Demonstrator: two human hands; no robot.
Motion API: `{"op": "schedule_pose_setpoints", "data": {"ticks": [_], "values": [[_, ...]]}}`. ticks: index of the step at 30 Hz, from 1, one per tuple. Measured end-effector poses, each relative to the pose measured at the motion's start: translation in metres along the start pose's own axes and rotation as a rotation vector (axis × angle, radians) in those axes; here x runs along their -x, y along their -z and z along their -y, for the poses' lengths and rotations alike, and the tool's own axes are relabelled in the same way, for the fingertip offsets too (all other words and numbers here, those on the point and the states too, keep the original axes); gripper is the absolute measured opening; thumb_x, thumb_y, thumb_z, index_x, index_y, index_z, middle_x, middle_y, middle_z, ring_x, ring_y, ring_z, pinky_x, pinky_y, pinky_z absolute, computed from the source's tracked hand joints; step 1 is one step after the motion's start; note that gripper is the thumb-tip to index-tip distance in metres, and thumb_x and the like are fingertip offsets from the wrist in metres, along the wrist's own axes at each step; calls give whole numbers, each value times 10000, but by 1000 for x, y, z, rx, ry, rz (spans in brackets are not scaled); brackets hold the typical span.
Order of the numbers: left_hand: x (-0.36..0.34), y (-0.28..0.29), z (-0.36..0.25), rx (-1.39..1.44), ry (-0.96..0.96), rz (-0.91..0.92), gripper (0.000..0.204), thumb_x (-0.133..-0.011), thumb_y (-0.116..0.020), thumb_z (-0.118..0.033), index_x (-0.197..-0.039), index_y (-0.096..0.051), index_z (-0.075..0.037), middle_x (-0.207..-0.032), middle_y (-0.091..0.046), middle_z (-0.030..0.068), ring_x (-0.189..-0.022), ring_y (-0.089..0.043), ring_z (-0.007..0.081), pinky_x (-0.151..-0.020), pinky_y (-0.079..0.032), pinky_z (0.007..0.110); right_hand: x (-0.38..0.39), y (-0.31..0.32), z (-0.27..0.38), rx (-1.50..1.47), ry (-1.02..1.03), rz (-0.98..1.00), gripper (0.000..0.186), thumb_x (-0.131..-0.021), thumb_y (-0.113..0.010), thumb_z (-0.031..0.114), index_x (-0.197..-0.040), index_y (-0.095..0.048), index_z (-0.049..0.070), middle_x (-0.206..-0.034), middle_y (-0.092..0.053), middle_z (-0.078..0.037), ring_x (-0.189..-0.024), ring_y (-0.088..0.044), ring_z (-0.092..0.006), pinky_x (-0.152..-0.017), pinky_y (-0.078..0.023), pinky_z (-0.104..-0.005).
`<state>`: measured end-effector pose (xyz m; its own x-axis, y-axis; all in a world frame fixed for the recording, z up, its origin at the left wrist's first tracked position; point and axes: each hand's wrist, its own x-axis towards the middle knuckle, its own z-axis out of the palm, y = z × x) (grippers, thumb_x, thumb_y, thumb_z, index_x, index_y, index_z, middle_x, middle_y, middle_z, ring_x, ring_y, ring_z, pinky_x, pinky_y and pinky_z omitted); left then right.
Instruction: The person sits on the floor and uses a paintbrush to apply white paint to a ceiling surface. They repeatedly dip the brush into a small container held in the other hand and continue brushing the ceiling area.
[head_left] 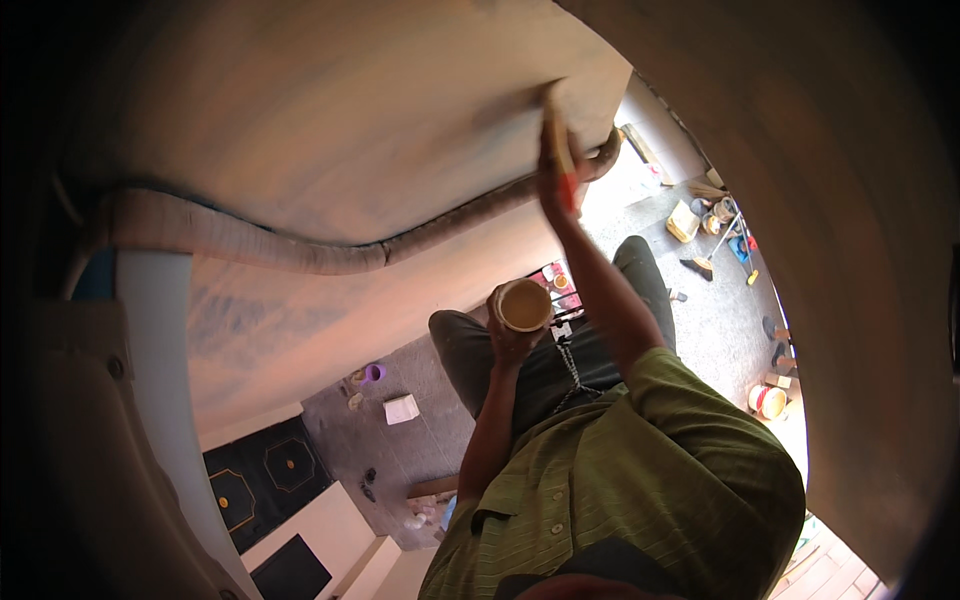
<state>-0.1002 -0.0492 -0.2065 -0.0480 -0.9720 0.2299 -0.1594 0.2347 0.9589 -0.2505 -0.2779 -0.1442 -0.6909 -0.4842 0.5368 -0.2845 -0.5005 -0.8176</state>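
Note:
My left hand (512, 345) is closed around a round tub of cream-coloured paint (524, 305), held upright in front of my body. Raised above it, my right hand (560, 185) grips what looks like a paintbrush (555, 120), smeared by motion. The brush's upper end is at the pale, patchy wall (400, 120); whether it touches cannot be made out. Just below the brush, a long curved pipe with a banded wrap (250, 240) runs along the wall, its far end beside my right hand.
Far below on the grey floor are a broom (698, 267), a yellowish box (683, 222), a bucket (767, 402), a purple cup (374, 372) and a white packet (402, 409). A red surface (570, 300) shows beneath my hands. A black panel with gold lines (290, 463) stands lower left.

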Motion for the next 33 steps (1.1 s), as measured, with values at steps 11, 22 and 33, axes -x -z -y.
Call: {"op": "schedule_pose_setpoints", "data": {"ticks": [11, 22, 33], "values": [[20, 11, 29, -31, 41, -94, 886, -695, -913, -256, -1378, -407, -6, -1288, -583, 201, -1175, -598, 325, -1008, -476, 440, 88, -94, 125, -177, 446, 551, 292, -837, -740, 77, -1111, -677, -1, -1205, -691, -182, -885, -690, -338, -746, -586, -407], [19, 15, -7, -132, -84, -147, 890, -616, -942, -144, -1349, -448, -37, -1265, -579, 122, -1181, -589, 277, -1009, -493, 407, -59, 48, 27, 366, 126, -168, 197, -940, -703, 136, -1085, -714, 2, -787, -661, -97, -717, -636, -182, -666, -513, -341], [107, 93, -67, -186, 16, -462, 944, -597, -958, -191, -1382, -448, -68, -1294, -567, 117, -1188, -581, 286, -1035, -492, 455, 156, -107, 122, -151, 207, 598, 355, -834, -733, 142, -1158, -663, 13, -1109, -686, -158, -939, -660, -331, -794, -553, -409]]}}
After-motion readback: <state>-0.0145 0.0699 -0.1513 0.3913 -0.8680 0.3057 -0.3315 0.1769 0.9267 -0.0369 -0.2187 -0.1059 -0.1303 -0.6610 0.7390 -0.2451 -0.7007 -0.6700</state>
